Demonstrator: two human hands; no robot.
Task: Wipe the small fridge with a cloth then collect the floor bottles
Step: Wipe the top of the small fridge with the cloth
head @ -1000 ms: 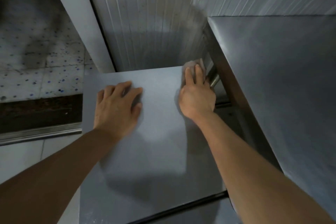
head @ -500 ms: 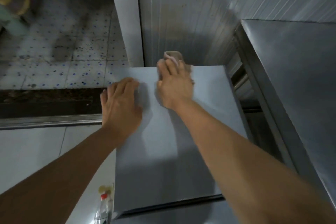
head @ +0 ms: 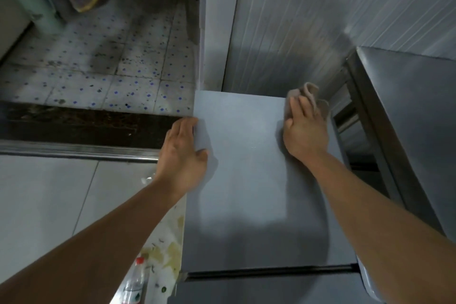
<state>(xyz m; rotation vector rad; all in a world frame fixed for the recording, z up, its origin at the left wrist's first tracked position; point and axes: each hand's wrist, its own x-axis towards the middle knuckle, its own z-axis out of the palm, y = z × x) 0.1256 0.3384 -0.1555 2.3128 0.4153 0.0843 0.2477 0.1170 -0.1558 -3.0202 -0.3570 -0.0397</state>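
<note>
Head view, nearest first: a clear bottle [head: 134,284] with a red cap stands on the floor [head: 49,205] at the lower left of the frame, just beside the fridge's left wall. Scraps of yellowish litter [head: 170,249] lie around it. Part of a second clear bottle [head: 147,178] appears to show further up, mostly hidden behind the left forearm. Neither has been collected; that step is judged to follow the wiping.

Centre frame holds the flat grey top of the small fridge [head: 251,180], with a dark door seam along its near edge. The left hand [head: 183,155] lies flat and empty on the top's left edge, fingers spread and reaching slightly past it. This placement probably braces the body and steadies the unit during wiping.

Further up, the right hand [head: 304,128] presses a crumpled beige cloth [head: 309,92] onto the far right corner of the top. The grip is a flat-palmed hold: fingers lie over the cloth, and loose folds stick out beyond the fingertips. Pressure from above suits rubbing, not lifting.

Right of the fridge stands a taller steel worktop [head: 419,111]. Beyond it all, a ribbed wall panel [head: 296,20] closes the upper frame.
</note>
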